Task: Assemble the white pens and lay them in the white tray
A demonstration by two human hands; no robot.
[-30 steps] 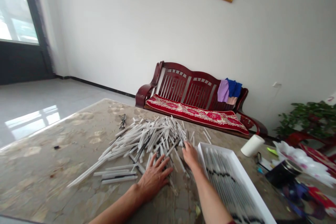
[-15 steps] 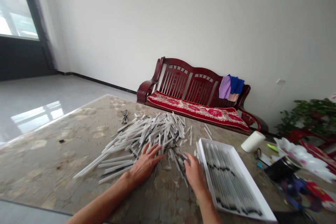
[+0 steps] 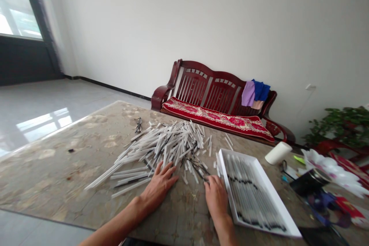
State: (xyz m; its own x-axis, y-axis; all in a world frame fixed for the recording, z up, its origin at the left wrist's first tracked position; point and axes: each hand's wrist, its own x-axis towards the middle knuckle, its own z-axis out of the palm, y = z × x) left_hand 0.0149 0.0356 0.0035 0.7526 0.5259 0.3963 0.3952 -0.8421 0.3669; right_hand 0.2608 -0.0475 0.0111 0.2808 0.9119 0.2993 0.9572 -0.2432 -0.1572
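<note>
A heap of slim whitish tubes point(image 3: 161, 142), mixed with dark thin sticks and looking like pen parts, is spread over the table. At its near edge lies my left hand point(image 3: 160, 182), palm down with fingers spread, touching the nearest pieces. My right hand point(image 3: 216, 194) rests between the heap and a white box point(image 3: 269, 180). Its fingers are curled together beside some dark thin sticks point(image 3: 200, 169); what they hold, if anything, is hidden. Inside the box, clear pens point(image 3: 245, 192) with black ends lie in rows.
The patterned table point(image 3: 95, 134) also bears glasses point(image 3: 138, 125) behind the heap. To the right are a white roll point(image 3: 278, 153), a black cup point(image 3: 310, 183) and a white plastic bag point(image 3: 331, 171). A red wooden bench point(image 3: 213, 88) stands beyond, against the wall.
My right hand has drawn slightly down and toward the box, away from the dark sticks. My left hand has slid a little toward me. Several short pale pieces now show between my hands.
</note>
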